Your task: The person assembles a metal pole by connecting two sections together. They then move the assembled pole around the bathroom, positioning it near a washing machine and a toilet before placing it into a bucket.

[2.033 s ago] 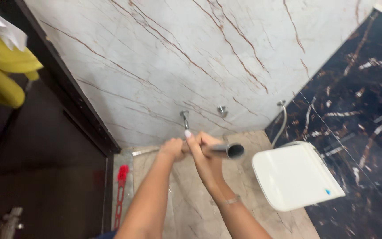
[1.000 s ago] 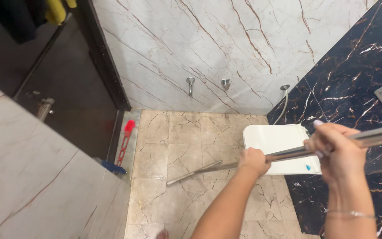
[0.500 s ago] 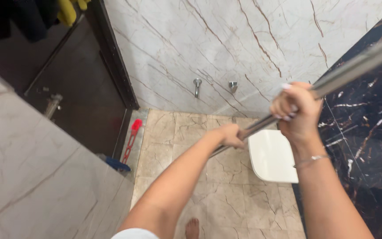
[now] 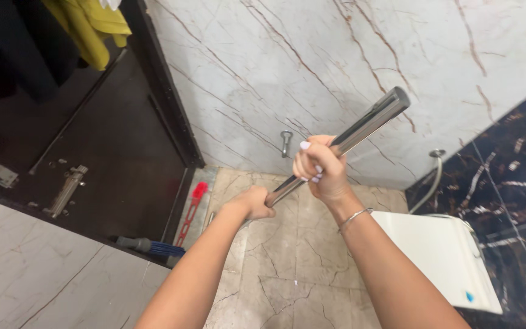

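Note:
A long shiny metal pole (image 4: pixel 366 125) slants from lower left to upper right in front of the white marble wall (image 4: pixel 336 55). My right hand (image 4: pixel 319 167) grips it near the middle, with a thin bangle on the wrist. My left hand (image 4: pixel 252 202) holds the pole lower down, closer to the beige tiled floor (image 4: pixel 287 268). The pole's lower end is hidden behind my left hand and arm.
A white closed toilet (image 4: pixel 442 259) stands at the right against a dark marble wall (image 4: pixel 506 183). A dark door (image 4: pixel 92 158) with a bolt is at the left, yellow cloth (image 4: pixel 89 27) above it. A red brush (image 4: pixel 191 210), a blue-bristled broom (image 4: pixel 147 247) and a wall tap (image 4: pixel 286 141) are near.
The view has swung left toward the door. The pole's upper end has come into view, and both hands have shifted toward the centre, still holding the pole.

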